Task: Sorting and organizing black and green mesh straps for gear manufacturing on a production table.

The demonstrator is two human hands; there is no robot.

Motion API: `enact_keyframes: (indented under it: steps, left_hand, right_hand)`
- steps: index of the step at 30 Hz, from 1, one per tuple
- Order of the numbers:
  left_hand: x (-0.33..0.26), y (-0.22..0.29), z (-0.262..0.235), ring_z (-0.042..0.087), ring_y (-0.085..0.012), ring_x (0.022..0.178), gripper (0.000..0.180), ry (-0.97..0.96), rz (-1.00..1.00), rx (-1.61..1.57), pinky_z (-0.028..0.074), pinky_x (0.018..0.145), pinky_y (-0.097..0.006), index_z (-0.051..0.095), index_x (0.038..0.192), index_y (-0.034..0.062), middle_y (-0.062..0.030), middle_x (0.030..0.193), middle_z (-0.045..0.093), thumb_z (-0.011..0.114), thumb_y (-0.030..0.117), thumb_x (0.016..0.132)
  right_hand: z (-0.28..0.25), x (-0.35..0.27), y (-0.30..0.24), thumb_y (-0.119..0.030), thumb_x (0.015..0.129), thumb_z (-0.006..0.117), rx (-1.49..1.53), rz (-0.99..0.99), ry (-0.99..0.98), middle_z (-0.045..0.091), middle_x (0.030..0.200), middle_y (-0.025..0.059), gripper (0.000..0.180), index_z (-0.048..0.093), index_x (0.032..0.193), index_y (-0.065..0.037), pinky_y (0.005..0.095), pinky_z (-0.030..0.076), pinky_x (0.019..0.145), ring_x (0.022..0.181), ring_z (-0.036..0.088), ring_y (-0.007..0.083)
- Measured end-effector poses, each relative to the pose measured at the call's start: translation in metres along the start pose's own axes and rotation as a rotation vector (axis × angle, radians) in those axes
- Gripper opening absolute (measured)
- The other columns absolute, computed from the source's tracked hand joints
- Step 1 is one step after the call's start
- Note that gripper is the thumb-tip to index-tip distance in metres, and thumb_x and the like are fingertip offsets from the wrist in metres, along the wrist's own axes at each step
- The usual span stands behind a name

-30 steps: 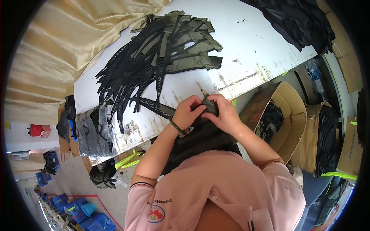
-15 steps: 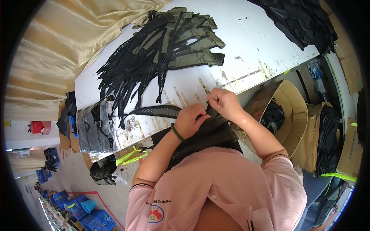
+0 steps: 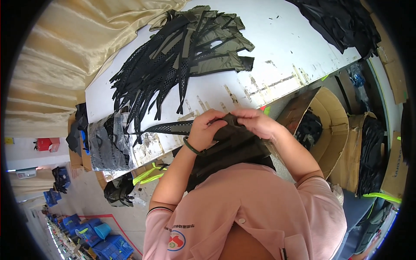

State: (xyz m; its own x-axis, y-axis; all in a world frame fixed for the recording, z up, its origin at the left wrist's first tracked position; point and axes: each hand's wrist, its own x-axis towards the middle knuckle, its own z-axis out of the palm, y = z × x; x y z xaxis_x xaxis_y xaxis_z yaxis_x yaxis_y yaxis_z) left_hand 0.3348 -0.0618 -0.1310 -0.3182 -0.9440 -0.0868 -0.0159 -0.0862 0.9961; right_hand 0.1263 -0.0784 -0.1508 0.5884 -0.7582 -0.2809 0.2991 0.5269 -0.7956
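In front of my body, at the table's near edge, both hands work on a dark olive fabric piece [image 3: 229,128]. My left hand [image 3: 206,129] is closed on its left side, thumb and fingers pinching the cloth. From under that hand a black mesh strap [image 3: 167,127] runs left over the table. My right hand [image 3: 256,123] pinches the upper right edge of the piece between thumb and fingers. Below my hands, black cloth [image 3: 232,154] lies across my lap. Beyond them on the table is a fanned pile of olive panels with black mesh straps [image 3: 186,52].
The white table [image 3: 277,52] has worn, tape-marked edges. A plastic-wrapped black bundle [image 3: 108,145] sits at its left corner, and black material [image 3: 336,26] lies far right. Open cardboard boxes [image 3: 331,134] holding black pieces stand to my right. A gold curtain [image 3: 73,56] hangs at left.
My hands have drawn slightly apart and turned, my right hand lower, its fingers now pointing left. More of the olive fabric shows between them. The pile on the table is unchanged.
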Motion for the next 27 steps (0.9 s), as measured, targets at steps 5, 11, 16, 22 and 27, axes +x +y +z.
enact_keyframes:
  steps: [5,11,16,22,27]
  left_hand:
    - [0.003,0.01,-0.011,0.055,-0.0171,0.077,0.018,-0.005,0.234,0.332,0.043,0.07,-0.026,0.062,0.095,0.0004,-0.0079,0.082,0.058,0.057,-0.004,0.078]
    - [0.001,0.032,0.002,0.057,-0.0178,0.076,0.019,-0.094,-0.004,0.323,0.045,0.07,-0.028,0.062,0.097,0.0,-0.0105,0.086,0.061,0.061,0.008,0.08]
    - [0.001,0.008,0.002,0.058,-0.0143,0.077,0.026,-0.078,-0.14,0.246,0.046,0.072,-0.029,0.061,0.097,-0.0024,-0.0118,0.086,0.066,0.062,0.019,0.083]
    - [0.0,-0.006,-0.004,0.055,-0.0112,0.068,0.029,-0.107,-0.386,0.112,0.044,0.064,-0.028,0.062,0.091,-0.002,-0.0062,0.075,0.064,0.063,0.026,0.084]
    - [-0.038,-0.055,-0.003,0.058,-0.021,0.082,0.044,-0.31,-0.155,0.478,0.046,0.071,-0.033,0.057,0.107,0.0014,-0.014,0.087,0.06,0.066,0.035,0.08]
  right_hand:
    - [0.003,-0.01,0.006,-0.007,0.089,0.053,0.269,0.076,-0.201,0.06,0.102,0.0056,0.025,0.053,0.112,-0.001,0.0298,0.046,0.08,0.091,0.057,0.0171]
    - [0.01,-0.01,-0.002,-0.006,0.089,0.052,-0.599,-0.236,0.137,0.057,0.082,0.001,0.006,0.051,0.095,-0.004,0.0265,0.046,0.067,0.077,0.056,0.015]
    - [0.0,-0.002,-0.006,-0.005,0.089,0.052,-0.92,-0.661,0.437,0.051,0.074,-0.0013,0.009,0.051,0.097,-0.004,0.0231,0.041,0.06,0.068,0.049,0.0075]
    - [0.014,-0.013,-0.023,-0.013,0.086,0.059,-0.817,-0.159,-0.027,0.049,0.067,0.0004,0.012,0.056,0.092,-0.003,0.0228,0.039,0.055,0.061,0.047,0.0068]
    - [-0.037,-0.036,-0.041,-0.017,0.083,0.063,-1.169,0.282,-0.196,0.054,0.068,0.0029,0.016,0.057,0.087,-0.002,0.0258,0.042,0.058,0.062,0.05,0.0093]
